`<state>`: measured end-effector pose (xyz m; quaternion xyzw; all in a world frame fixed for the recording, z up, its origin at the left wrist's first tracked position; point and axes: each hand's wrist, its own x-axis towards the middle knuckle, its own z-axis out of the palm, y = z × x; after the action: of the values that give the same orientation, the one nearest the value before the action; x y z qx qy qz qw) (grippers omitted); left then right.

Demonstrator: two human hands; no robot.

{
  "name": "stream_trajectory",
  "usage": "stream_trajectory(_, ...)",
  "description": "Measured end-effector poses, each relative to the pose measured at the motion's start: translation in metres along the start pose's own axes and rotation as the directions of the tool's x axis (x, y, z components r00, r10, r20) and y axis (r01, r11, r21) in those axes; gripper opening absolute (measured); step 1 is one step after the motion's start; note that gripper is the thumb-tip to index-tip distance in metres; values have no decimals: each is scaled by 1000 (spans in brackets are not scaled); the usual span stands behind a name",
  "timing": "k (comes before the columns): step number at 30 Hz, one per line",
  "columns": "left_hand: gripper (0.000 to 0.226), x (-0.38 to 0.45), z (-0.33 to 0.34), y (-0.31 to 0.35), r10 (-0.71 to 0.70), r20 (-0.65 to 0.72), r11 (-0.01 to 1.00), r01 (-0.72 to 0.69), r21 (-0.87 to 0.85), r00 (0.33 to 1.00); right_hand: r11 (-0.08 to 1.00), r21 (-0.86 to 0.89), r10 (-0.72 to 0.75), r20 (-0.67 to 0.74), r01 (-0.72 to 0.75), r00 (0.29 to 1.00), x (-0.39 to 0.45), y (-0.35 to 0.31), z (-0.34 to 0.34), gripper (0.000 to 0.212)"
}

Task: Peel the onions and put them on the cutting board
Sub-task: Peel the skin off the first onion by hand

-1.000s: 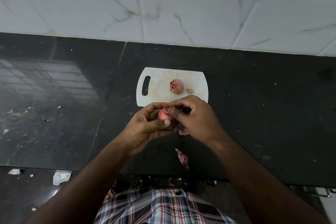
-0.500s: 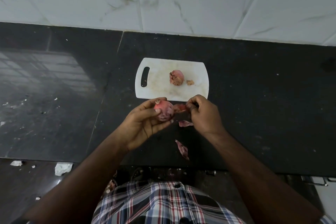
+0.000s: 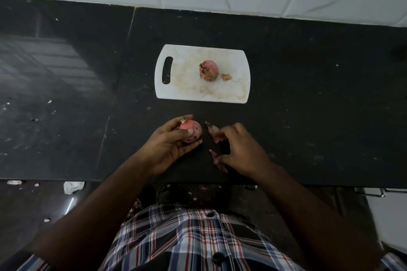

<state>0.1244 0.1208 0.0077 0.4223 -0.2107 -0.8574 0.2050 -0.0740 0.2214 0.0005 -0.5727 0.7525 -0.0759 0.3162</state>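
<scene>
The left hand (image 3: 169,143) curls its fingers and thumb around a pink onion (image 3: 191,131) and holds it just above the black table (image 3: 308,94). The onion's little dry tip points up and to the left, toward the pointing finger. Straight ahead of this hand, a short way off, lies the white cutting board (image 3: 187,92). Another onion (image 3: 209,70) already sits near its middle, with a small scrap (image 3: 226,77) just beside it. So the held onion only has to go forward to reach the board, and the left hand is the nearer one. To the right, the right hand (image 3: 240,149) hangs with loose fingers, and a strip of peel (image 3: 213,131) sticks out at its fingertips. Another peel piece (image 3: 217,159) lies by its thumb.
</scene>
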Motion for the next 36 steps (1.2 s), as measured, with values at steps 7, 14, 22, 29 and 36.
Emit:
stream_trajectory(7,48,-4,-3,4,-11,69,1000,12,-15,998,986,169,60,-315,-6,947,32,-12,-29,32)
stream_trajectory(14,51,-5,-6,13,25,209,999,-29,19,978,939,315,-46,-284,139,958,17,-28,-59,29)
stream_trajectory(22,56,-4,9,15,129,256,979,-164,118,958,789,601,-63,-125,126,990,17,-49,-45,32)
stream_trajectory(29,57,-1,15,23,203,322,964,-246,98,925,644,745,11,-235,173,972,14,-52,-60,20)
stream_trajectory(36,69,1,18,28,180,335,971,-222,92,925,546,826,-18,-157,142,987,10,-55,-61,24)
